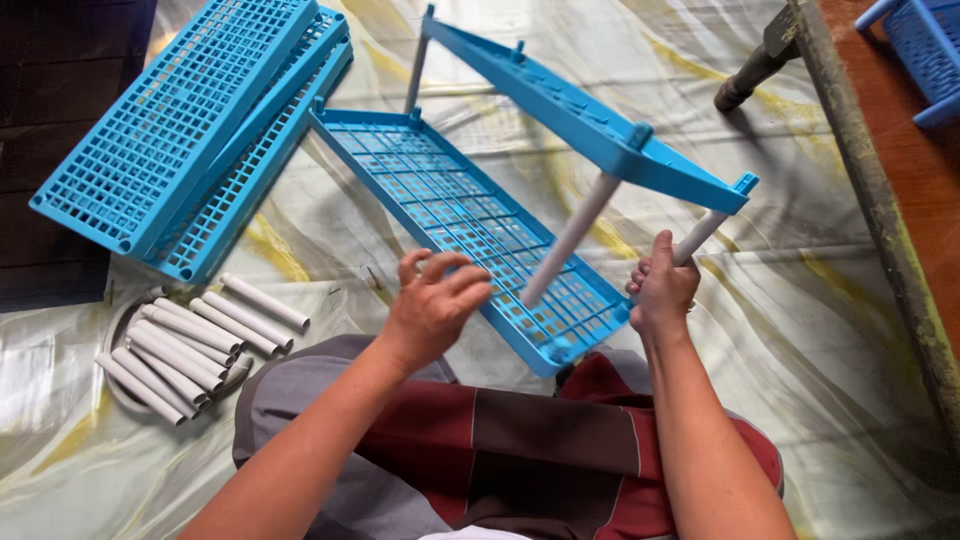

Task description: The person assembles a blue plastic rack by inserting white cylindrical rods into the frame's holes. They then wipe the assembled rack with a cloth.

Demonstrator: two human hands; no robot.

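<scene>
Right hand (662,292) is fisted around a white plastic tube leg (700,235) at its lower end; that leg's top goes into the corner of the upper blue lattice shelf (590,125). Left hand (436,305) is open, fingers spread and curled, hovering over the lower blue shelf (460,215), gripping nothing; can't tell if the fingertips touch the grid. A middle leg (570,240) runs between the two shelves. Far leg (416,72) is partly hidden behind the upper shelf. Lower shelf's near corner sits by the person's lap. Two spare shelves (190,120) are stacked at left, the bottom one mostly covered. Loose white tubes (190,340) lie bundled on a pale sheet (800,330). Another blue rack (925,50) is cut off at top right. No labels readable.
</scene>
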